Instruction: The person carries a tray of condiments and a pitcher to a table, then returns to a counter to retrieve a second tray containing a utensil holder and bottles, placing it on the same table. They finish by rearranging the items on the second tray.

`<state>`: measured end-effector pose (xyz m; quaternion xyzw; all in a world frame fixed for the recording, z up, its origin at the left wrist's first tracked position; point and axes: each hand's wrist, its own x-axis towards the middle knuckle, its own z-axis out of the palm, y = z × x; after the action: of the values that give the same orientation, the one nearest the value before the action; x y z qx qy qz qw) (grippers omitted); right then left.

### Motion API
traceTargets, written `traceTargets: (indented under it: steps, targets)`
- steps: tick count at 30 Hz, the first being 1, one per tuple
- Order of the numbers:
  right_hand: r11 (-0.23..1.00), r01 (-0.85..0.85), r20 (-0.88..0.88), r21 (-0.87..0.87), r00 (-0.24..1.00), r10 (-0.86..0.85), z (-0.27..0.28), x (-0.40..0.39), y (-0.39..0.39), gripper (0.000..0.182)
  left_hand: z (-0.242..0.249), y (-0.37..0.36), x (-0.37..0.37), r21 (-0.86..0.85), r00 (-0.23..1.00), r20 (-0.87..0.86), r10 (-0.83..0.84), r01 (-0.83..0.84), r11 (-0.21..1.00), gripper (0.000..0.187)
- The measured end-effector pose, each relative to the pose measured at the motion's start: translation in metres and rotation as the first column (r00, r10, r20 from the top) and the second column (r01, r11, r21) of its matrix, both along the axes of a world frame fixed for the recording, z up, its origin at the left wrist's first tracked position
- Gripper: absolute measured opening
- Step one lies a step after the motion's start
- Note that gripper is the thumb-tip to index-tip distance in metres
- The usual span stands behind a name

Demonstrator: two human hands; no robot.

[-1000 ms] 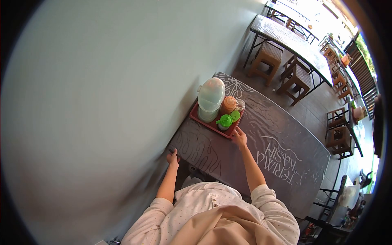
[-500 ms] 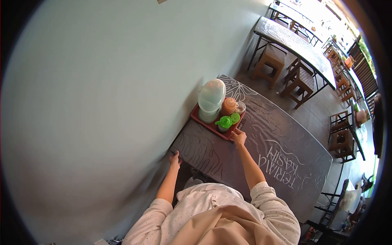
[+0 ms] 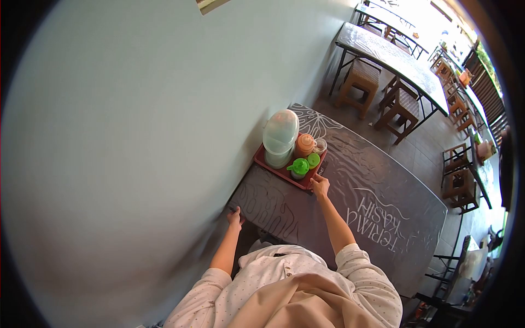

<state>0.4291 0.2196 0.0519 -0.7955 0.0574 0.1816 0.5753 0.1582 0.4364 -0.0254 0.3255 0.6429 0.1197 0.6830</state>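
Note:
My right hand (image 3: 320, 186) pinches the near right corner of a red-brown tray (image 3: 281, 173), which rests on the dark table against the wall. On the tray stand a tall pale green container with a domed lid (image 3: 280, 139), an orange squeeze bottle (image 3: 305, 146), a jar with a green lid and spout (image 3: 298, 167), a round green lid (image 3: 313, 160) and a small clear jar (image 3: 320, 145). At the table's near left corner, my left hand (image 3: 235, 218) is closed around the edge, its fingertips partly hidden.
The dark table (image 3: 350, 218) bears white lettering and line drawings. A pale wall (image 3: 136, 136) runs along its left side. Beyond are another long table (image 3: 394, 57) and brown stools (image 3: 358, 82). Further tables and stools line the right side.
The view has tilted slightly, and more of an object high on the wall shows. Both hands keep their places on the tray and the table edge.

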Motion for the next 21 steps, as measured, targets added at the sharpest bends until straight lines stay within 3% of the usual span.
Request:
traceTargets:
  steps: [5, 8, 11, 12, 13, 15, 17, 19, 21]
  targets:
    - [0.99, -0.078, 0.004, -0.114, 0.997, 0.079, 0.006, 0.005, 0.002, 0.027, 0.006, -0.003, -0.001, 0.009, 1.0, -0.012, -0.001, 0.001, 1.0, 0.029]
    - [0.999, -0.022, -0.002, -0.039, 1.0, 0.022, 0.001, 0.001, 0.002, 0.033, 0.006, -0.002, -0.001, -0.015, 0.999, 0.029, -0.019, 0.019, 1.0, 0.032]
    - [0.997, -0.073, 0.041, -0.008, 0.996, 0.073, -0.003, -0.005, 0.001, 0.041, 0.017, -0.011, 0.003, 0.089, 0.997, -0.072, 0.027, -0.02, 0.996, 0.04]
    - [0.997, -0.076, 0.045, -0.007, 0.996, 0.076, -0.006, -0.007, 0.0, 0.041, 0.02, -0.016, 0.007, 0.356, 0.944, -0.33, -0.005, 0.13, 0.925, 0.051]
    - [0.99, -0.127, 0.024, -0.065, 0.991, 0.129, -0.011, -0.009, -0.002, 0.047, 0.028, -0.023, 0.013, 0.542, 0.825, -0.564, 0.042, 0.331, 0.772, 0.062]
    - [0.977, -0.177, 0.002, -0.121, 0.984, 0.179, -0.013, -0.02, -0.007, 0.054, 0.049, -0.035, 0.029, 0.602, 0.821, -0.567, 0.062, 0.363, 0.712, 0.06]
    - [0.937, -0.023, 0.421, -0.348, 0.889, 0.178, 0.006, -0.039, -0.005, 0.064, 0.065, -0.043, 0.046, 0.656, 0.818, -0.569, 0.08, 0.393, 0.644, 0.059]
    - [0.919, -0.057, 0.384, -0.389, 0.897, 0.218, 0.028, -0.046, -0.004, 0.068, 0.076, -0.052, 0.057, 0.772, 0.86, -0.508, -0.038, 0.475, 0.423, 0.056]
    - [0.888, -0.101, 0.431, -0.448, 0.846, 0.314, 0.034, -0.044, 0.002, 0.066, 0.084, -0.06, 0.072, 0.807, 0.882, -0.455, -0.122, 0.466, 0.363, 0.055]
